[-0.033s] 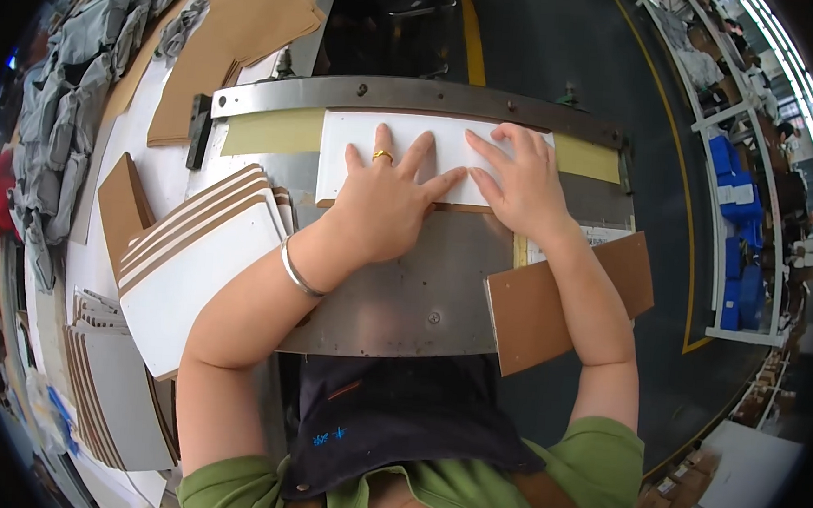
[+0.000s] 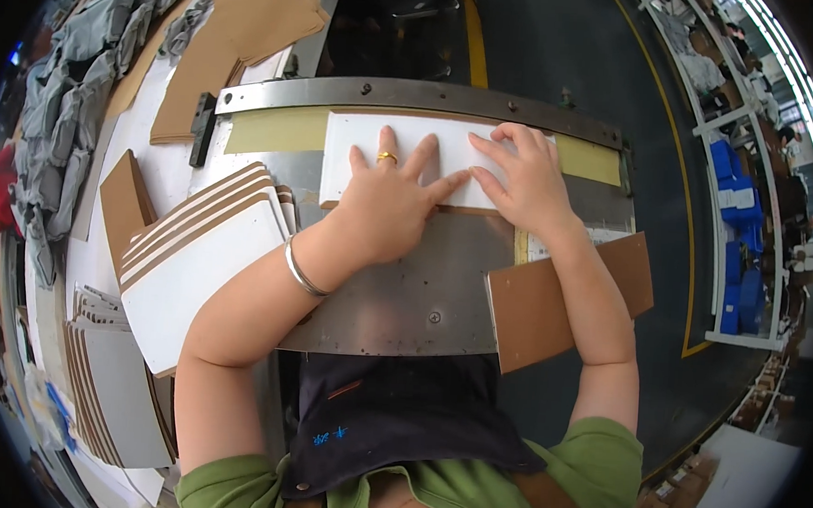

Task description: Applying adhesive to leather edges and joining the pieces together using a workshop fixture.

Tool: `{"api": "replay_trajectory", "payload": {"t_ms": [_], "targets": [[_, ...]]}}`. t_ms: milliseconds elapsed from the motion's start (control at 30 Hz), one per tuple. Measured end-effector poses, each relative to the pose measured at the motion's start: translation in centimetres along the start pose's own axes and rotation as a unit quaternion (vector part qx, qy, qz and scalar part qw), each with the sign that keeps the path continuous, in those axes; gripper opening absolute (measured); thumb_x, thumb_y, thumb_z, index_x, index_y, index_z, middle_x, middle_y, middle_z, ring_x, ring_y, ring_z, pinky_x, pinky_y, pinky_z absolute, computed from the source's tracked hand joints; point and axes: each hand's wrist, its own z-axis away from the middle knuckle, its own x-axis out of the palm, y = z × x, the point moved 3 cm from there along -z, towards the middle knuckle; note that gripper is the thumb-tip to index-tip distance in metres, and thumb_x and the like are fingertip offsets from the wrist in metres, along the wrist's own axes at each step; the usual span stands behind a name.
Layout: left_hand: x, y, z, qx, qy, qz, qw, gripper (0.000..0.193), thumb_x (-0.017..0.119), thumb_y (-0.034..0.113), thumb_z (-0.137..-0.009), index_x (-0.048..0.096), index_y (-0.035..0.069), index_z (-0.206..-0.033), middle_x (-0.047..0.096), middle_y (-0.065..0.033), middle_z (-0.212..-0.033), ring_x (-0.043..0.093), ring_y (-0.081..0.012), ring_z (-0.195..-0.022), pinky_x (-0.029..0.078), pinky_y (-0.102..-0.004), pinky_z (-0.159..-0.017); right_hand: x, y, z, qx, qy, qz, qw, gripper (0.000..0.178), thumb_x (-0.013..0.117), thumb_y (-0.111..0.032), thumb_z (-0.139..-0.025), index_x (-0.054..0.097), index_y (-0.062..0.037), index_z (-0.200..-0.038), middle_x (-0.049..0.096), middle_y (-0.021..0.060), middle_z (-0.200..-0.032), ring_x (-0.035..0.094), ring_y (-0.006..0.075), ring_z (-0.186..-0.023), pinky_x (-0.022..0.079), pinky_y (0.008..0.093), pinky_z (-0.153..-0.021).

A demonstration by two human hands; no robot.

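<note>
A white panel with brown edges [image 2: 339, 161] lies flat on a metal work plate [image 2: 394, 300], its far edge along a steel bar [image 2: 314, 93]. My left hand [image 2: 387, 197] rests on the panel with its fingers spread, wearing a ring and a bangle. To its right, my right hand [image 2: 527, 187] touches the panel's right half. Its fingers are apart and somewhat bent, and nothing shows between them. The two thumbs come close together near the panel's near edge. Yellowish strips [image 2: 274, 132] show at both sides of the panel.
Fanned white and brown boards [image 2: 196, 269] lie left of the plate, with more stacked boards [image 2: 119, 395] nearer me. A brown board [image 2: 528, 317] lies under my right forearm. Brown cut sheets [image 2: 243, 30] and grey cloth pieces [image 2: 71, 103] are far left. Shelving with blue bins [image 2: 740, 200] stands right.
</note>
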Motion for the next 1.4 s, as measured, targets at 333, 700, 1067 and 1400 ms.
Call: {"api": "replay_trajectory", "payload": {"t_ms": [333,700,1067,1400], "targets": [[-4.3,-1.6,11.8,-0.022,-0.025,0.111,0.993,0.075,0.074,0.028,-0.079,0.041,0.023,-0.146,0.034,-0.019,-0.151,0.031,-0.0413,-0.14,0.033,-0.0462,-0.113,-2.4,-0.7,-5.1,0.162,-0.241,-0.076,0.954,0.077,0.09,-0.029,-0.055,0.059,-0.0141,-0.124,0.06,0.0122,-0.116,0.059,0.0298,-0.109,0.049,0.0387,-0.092],[-1.0,-6.3,26.6,-0.302,0.08,-0.002,0.95,0.087,0.085,0.011,-0.062,0.049,0.022,-0.141,0.045,-0.0113,-0.147,0.042,-0.0364,-0.135,0.042,-0.0435,-0.108,-17.5,-4.4,3.6,-0.088,0.145,-0.019,0.985,0.027,0.073,0.008,-0.07,0.07,-0.0052,-0.094,0.065,0.0064,-0.087,0.061,0.02,-0.082,0.047,0.0322,-0.071],[-2.7,-7.9,28.1,-0.281,0.156,0.133,0.937,0.056,0.064,0.0,-0.08,0.059,0.02,-0.132,0.062,-0.0123,-0.129,0.055,-0.0363,-0.122,0.051,-0.0411,-0.095,-7.5,-14.1,5.7,-0.137,-0.161,-0.269,0.94,0.038,0.08,-0.021,-0.072,0.07,-0.0091,-0.107,0.065,0.0103,-0.11,0.059,0.0319,-0.106,0.047,0.0399,-0.09],[-14.3,-13.8,29.9,-0.313,0.575,0.028,0.756,0.039,0.051,0.02,-0.101,0.054,-0.004,-0.131,0.064,-0.0153,-0.124,0.064,-0.0237,-0.107,0.049,-0.0308,-0.089,2.8,-20.7,-0.2,-0.239,-0.022,-0.149,0.959,0.047,0.07,-0.028,-0.083,0.06,-0.0163,-0.127,0.05,0.0138,-0.138,0.045,0.0329,-0.13,0.035,0.0505,-0.104]]}}
